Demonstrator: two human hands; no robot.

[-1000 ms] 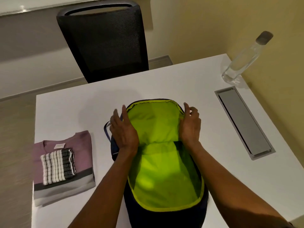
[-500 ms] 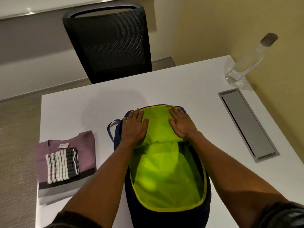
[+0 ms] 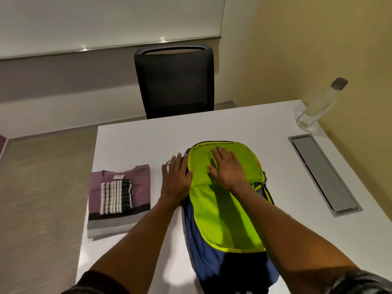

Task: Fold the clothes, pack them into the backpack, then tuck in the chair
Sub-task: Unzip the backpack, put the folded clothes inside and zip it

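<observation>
Left hand (image 3: 175, 179) slides off the green flap (image 3: 200, 158) to the left edge of the backpack (image 3: 222, 225), right hand (image 3: 228, 168) shifts to the flap's middle | both hands' fingers straight, pressing flat, grasping nothing | folded purple sweater (image 3: 127, 175) and striped cloth (image 3: 115, 197) on tabletop (image 3: 286, 177), left of the fingers | chair (image 3: 175, 81) beyond them

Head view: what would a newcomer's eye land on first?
The open backpack at the middle of the table, its lime-green lining glaring, with the right hand pressed flat on its upper part and the left hand at its left edge. Next, the folded purple top with a striped cloth stacked on it, left of the backpack.
</observation>
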